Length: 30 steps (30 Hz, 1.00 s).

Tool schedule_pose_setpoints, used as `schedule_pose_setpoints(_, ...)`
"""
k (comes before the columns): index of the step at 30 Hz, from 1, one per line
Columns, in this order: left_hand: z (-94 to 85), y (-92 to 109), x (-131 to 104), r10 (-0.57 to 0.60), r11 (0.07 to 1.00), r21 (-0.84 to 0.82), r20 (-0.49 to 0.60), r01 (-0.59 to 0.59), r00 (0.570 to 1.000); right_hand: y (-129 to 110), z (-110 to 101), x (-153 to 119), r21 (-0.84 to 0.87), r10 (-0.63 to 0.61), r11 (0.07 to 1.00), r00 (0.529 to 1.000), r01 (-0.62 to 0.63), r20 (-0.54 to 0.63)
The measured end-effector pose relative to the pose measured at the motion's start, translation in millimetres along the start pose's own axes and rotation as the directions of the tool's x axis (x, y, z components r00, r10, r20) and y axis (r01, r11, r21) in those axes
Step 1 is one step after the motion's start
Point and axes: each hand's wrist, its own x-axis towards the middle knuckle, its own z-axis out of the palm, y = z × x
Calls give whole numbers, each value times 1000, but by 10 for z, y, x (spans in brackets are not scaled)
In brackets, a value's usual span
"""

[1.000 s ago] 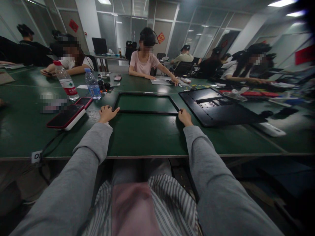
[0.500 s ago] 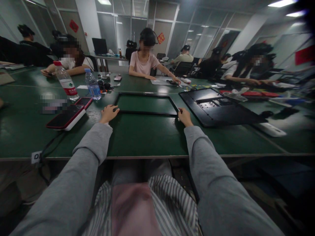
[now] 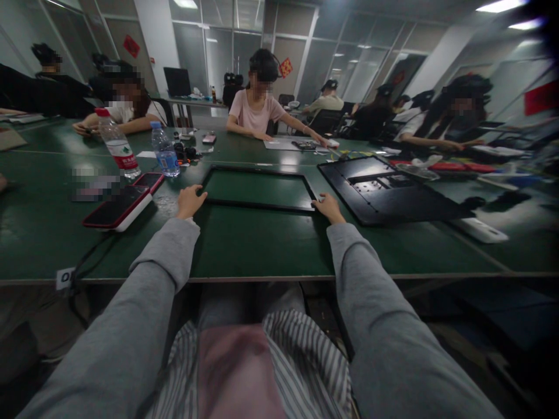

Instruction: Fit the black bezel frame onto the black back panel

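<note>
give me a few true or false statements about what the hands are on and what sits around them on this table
1. Both hands rest at the near corners of the black frame. True: the left hand is at its near left corner, the right hand at its near right corner.
2. The frame stands upright on edge. False: it lies flat on the green table.
3. A black panel lies to the right of the frame. True.
4. The two water bottles stand to the right of the frame. False: they stand to its left, farther back.
5. The right hand holds the red-edged phone. False: the phone lies on the table left of the left hand, untouched.
</note>
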Motion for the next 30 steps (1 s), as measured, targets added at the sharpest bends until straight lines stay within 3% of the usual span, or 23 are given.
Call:
schedule_pose_setpoints(4,-1,13,-13,-6,998,-58,-14,6,1000,5,23,7,-61,-66,996,996,69,52)
schedule_pose_setpoints(11,50,-55,46,-15,1000,-21,8,15,1000,36,85,20,-59,-167,985,985,164,-39)
schedule_pose_setpoints(25,67,-67,96,-17,991,-132,-27,14,999,-88,-19,-59,113,-197,969,960,222,-196)
schedule_pose_setpoints(30,81,-104,204,-178,944,-303,-125,133,976,-116,-67,-97,77,-226,964,939,253,-260)
